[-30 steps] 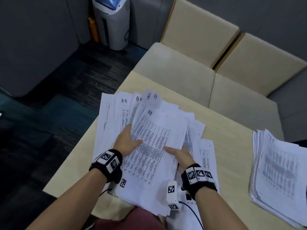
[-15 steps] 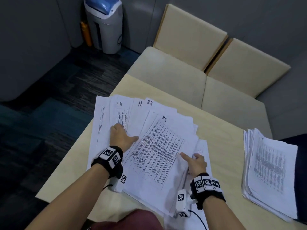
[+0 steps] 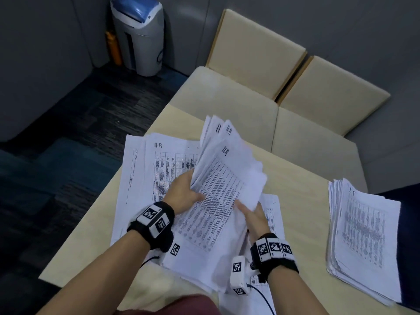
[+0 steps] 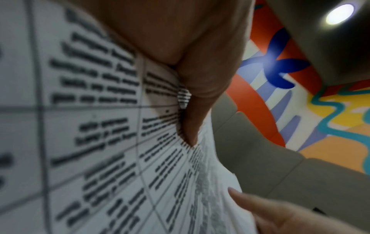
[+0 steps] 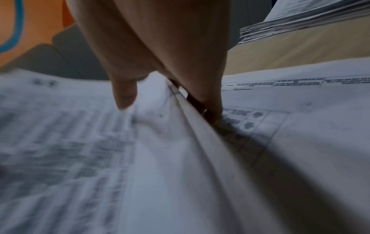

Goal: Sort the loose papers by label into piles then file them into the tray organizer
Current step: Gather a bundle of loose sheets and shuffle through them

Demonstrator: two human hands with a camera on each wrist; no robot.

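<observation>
Left hand (image 3: 185, 194) and right hand (image 3: 252, 215) both grip a bundle of HR-labelled papers (image 3: 227, 178), thumbs on top, its far end raised off the table (image 3: 295, 185). Further HR sheets (image 3: 159, 169) lie beneath. A separate pile (image 3: 366, 235) sits well right.

Bare table (image 3: 295, 178) lies open between the spread sheets (image 3: 145, 173) and right-hand pile (image 3: 363, 235).

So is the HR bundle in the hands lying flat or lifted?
Lifted. The HR bundle tilts up off the sheets on the table, gripped at its sides by the left hand and right hand.
</observation>
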